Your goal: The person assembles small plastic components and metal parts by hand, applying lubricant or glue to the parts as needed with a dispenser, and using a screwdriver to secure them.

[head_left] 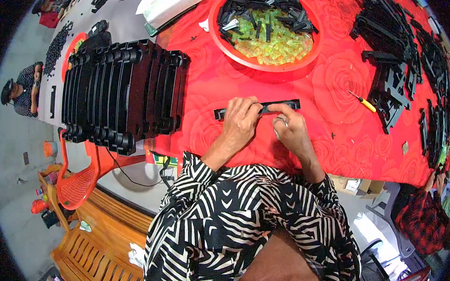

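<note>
A red, rose-patterned cloth [339, 149] spreads before us, a slatted wooden bench [104, 226] and perforated red plastic chair [76, 188] nearby. Between us and the round basin [269, 67], our left hand [240, 121] closes its fingers on 1 straight black strip [287, 105]; our right hand [292, 128] touches it by index fingertip, grip uncertain.

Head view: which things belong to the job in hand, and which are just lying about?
Likely the job:
black strip, touched by left hand and right hand
red bowl of small pieces
piled black parts
stacked black frames
yellow-handled tool, perhaps

Likely just lying about:
orange chair
wooden bench
white packet
</note>
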Demonstrator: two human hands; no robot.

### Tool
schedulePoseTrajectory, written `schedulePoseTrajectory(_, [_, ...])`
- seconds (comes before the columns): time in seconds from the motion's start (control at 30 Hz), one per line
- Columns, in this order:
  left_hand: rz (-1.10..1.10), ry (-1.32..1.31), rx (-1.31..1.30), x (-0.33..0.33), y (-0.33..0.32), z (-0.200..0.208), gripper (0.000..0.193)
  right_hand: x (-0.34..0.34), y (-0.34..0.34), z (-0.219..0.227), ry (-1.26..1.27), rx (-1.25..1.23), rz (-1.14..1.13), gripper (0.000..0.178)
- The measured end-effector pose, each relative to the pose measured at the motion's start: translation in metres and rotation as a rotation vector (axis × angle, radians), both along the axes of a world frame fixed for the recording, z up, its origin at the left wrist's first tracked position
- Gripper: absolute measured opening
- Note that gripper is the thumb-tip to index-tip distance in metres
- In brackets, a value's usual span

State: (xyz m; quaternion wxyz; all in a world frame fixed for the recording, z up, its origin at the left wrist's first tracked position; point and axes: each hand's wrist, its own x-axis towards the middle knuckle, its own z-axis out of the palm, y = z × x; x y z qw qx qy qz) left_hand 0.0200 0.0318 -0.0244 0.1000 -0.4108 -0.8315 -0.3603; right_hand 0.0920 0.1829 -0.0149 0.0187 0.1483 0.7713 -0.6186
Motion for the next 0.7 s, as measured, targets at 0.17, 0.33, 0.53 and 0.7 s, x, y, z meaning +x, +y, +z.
schedulePoseTrajectory(0.17, [0.021, -0.074, -0.03, 0.0, 0.0, 0.009, 0.019, -0.006, -0.001, 0.012, -0.013, -0.055, -0.004, 0.026])
schedulePoseTrajectory(0.33, [-0.005, -0.105, 0.004, -0.003, -0.001, 0.006, 0.02, -0.007, 0.002, 0.013, -0.02, -0.042, -0.057, 0.023])
schedulePoseTrajectory(0.53, [-0.012, -0.128, 0.019, -0.004, -0.006, 0.004, 0.03, -0.023, 0.011, 0.021, 0.017, 0.268, -0.011, 0.019])
schedulePoseTrajectory(0.7, [0.028, -0.198, 0.068, 0.002, -0.003, 0.003, 0.031, -0.032, 0.011, 0.026, -0.091, 0.279, 0.088, 0.017])
